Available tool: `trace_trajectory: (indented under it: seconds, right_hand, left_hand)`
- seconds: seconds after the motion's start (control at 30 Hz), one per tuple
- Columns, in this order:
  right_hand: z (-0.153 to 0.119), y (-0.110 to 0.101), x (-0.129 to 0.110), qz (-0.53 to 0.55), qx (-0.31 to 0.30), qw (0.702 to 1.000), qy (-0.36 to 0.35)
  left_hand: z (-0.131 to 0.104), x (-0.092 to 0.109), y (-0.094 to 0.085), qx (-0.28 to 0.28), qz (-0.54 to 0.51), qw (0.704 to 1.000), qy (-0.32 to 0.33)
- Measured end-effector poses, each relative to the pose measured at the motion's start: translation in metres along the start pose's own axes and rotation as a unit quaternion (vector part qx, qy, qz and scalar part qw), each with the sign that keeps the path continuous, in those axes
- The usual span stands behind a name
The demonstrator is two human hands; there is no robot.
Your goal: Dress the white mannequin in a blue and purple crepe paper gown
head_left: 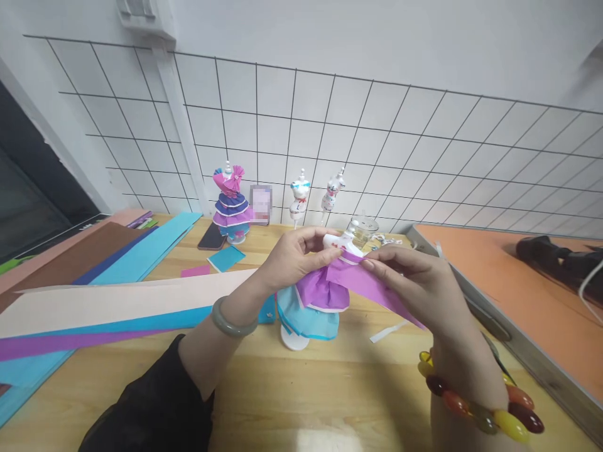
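Observation:
A small white dress form (340,243) leans to the right over the table, its round white base (294,339) below. It wears a skirt with a light blue tier (306,315) and a purple tier (325,290) edged in white. My left hand (301,254) grips the form's torso, thumb pressed on the top of the purple paper. Between thumb and fingers my right hand (414,276) pinches a strip of purple crepe paper (372,286), which runs from the form's chest down under that hand.
Long sheets of crepe paper (141,301) cover the table's left side. At the back stand a dressed form (230,207), two bare forms (299,198) and a glass (365,227). A phone (211,237) and a blue paper piece (227,257) lie nearby. An orange board (509,282) borders the right.

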State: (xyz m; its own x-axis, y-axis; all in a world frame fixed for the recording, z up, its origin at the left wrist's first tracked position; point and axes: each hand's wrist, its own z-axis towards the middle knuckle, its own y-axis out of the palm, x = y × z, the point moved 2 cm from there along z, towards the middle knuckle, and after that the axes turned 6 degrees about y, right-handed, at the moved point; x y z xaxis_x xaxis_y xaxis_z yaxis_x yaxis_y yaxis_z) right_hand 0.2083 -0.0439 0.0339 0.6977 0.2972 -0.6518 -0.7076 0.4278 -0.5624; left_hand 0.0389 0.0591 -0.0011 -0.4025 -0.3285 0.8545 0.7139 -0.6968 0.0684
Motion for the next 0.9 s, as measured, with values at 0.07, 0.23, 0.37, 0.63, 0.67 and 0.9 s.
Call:
trace_trajectory:
  seconds: [0.07,0.23,0.37,0.63,0.67,0.9]
  right_hand:
    - [0.0001,-0.0001,0.0008,0.013,-0.005,1.000,0.001]
    - [-0.0015,-0.0015,-0.0002,0.031,-0.019,0.999,0.007]
    - [-0.0029,-0.0024,-0.0009,0.044,-0.036,0.998,0.014]
    - [-0.0047,-0.0023,-0.0003,0.058,-0.049,0.996,0.054]
    - [-0.0048,-0.0023,-0.0003,0.058,-0.049,0.996,0.053]
    - [-0.0045,-0.0018,-0.0001,0.069,-0.070,0.995,0.036]
  left_hand:
    - [0.0000,-0.0005,-0.0002,-0.004,-0.010,1.000,-0.007]
    - [0.0001,-0.0025,-0.0002,-0.015,-0.039,0.999,-0.024]
    - [0.0000,-0.0041,-0.0006,-0.021,-0.054,0.998,-0.038]
    - [-0.0019,-0.0032,-0.0005,-0.036,-0.052,0.996,-0.062]
    - [-0.0018,-0.0031,0.0001,-0.039,-0.060,0.995,-0.066]
    - [-0.0019,-0.0004,0.0027,-0.057,-0.090,0.990,-0.093]
